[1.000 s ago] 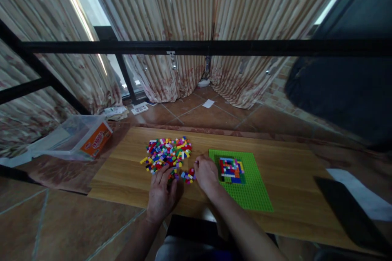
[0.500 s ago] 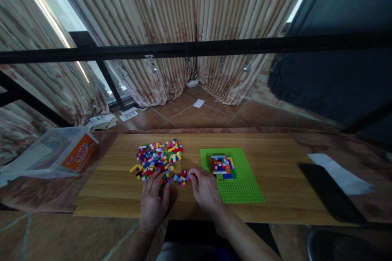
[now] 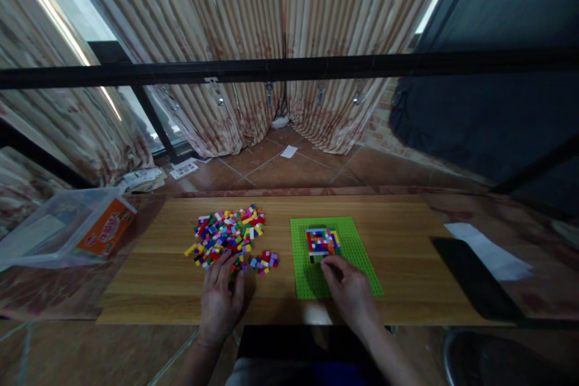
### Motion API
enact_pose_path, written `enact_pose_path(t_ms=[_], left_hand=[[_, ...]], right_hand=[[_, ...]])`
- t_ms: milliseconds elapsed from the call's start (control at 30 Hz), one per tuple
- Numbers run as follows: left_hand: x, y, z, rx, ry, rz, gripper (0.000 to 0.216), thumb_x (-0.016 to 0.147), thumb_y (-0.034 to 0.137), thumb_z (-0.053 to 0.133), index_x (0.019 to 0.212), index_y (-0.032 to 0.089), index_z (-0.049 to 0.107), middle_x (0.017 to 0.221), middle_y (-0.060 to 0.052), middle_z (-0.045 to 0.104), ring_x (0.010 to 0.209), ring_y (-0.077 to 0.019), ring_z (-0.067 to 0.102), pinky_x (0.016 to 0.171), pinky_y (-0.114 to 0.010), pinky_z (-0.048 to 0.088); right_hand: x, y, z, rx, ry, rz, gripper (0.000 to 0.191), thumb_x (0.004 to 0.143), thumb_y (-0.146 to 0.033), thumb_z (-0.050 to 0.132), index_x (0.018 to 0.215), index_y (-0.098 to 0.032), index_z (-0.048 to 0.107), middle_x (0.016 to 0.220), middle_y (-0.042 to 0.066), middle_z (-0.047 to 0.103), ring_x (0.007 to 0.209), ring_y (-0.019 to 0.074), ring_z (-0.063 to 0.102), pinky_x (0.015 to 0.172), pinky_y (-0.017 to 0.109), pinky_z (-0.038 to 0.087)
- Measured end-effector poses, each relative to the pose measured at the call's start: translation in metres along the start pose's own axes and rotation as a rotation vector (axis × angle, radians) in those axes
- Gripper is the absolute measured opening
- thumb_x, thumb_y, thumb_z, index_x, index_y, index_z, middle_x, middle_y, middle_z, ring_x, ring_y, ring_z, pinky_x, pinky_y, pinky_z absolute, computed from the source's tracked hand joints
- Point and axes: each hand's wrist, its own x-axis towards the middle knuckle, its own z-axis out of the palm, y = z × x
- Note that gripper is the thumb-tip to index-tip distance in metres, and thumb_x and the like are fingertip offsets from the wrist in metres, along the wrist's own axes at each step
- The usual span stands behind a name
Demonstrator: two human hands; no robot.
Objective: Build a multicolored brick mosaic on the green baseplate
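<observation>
A heap of small coloured bricks (image 3: pixel 226 234) lies on the wooden table (image 3: pixel 407 241), with a small cluster of loose bricks (image 3: pixel 265 262) beside it. To the right lies a green baseplate (image 3: pixel 357 259) carrying a patch of coloured bricks (image 3: pixel 321 242). My left hand (image 3: pixel 221 298) rests flat, fingers spread, at the near edge of the heap. My right hand (image 3: pixel 348 289) is over the baseplate, its fingertips pinched together at the near edge of the brick patch; what they hold is too small to see.
A clear plastic bag with an orange box (image 3: pixel 104 229) lies at the table's left end. A black flat object (image 3: pixel 474 277) and a white sheet (image 3: pixel 491 252) lie at the right. A black bar (image 3: pixel 289 66) crosses in front of curtains.
My right hand has moved right, from the small loose cluster to the baseplate's brick patch. My left hand has stayed by the heap. The view shifted.
</observation>
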Motion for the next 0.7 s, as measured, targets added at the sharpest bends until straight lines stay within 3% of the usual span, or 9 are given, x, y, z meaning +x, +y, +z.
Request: enact_pose_path(t_ms=[267,567,700], left_hand=[[0.000,0.001,-0.001,-0.002,-0.023,-0.017,0.028,0.088,0.028,0.052,0.114,0.019,0.056,0.118,-0.014,0.059,0.112,-0.0287,0.055,0.095,-0.048,0.046],[0.000,0.001,0.000,0.027,0.001,0.004,0.026,0.087,0.027,0.053,0.111,0.017,0.057,0.118,-0.013,0.059,0.111,-0.0278,0.055,0.094,-0.045,0.047],[0.000,0.002,0.000,0.027,0.006,0.001,0.026,0.087,0.027,0.053,0.111,0.017,0.057,0.119,-0.013,0.059,0.110,-0.0276,0.055,0.094,-0.045,0.047]], right_hand=[[0.014,0.008,-0.009,0.072,0.011,0.106,0.025,0.083,-0.040,0.054,0.085,-0.019,0.067,0.079,0.006,0.072,0.070,0.0212,0.068,0.065,0.031,0.050],[0.029,0.005,-0.007,-0.289,-0.048,-0.105,0.021,0.085,-0.025,0.047,0.083,-0.020,0.068,0.085,0.006,0.068,0.072,0.0176,0.063,0.068,0.028,0.045],[0.029,0.010,-0.007,-0.264,-0.053,-0.118,0.022,0.087,-0.026,0.048,0.084,-0.020,0.070,0.087,0.007,0.068,0.074,0.0186,0.063,0.071,0.030,0.046]])
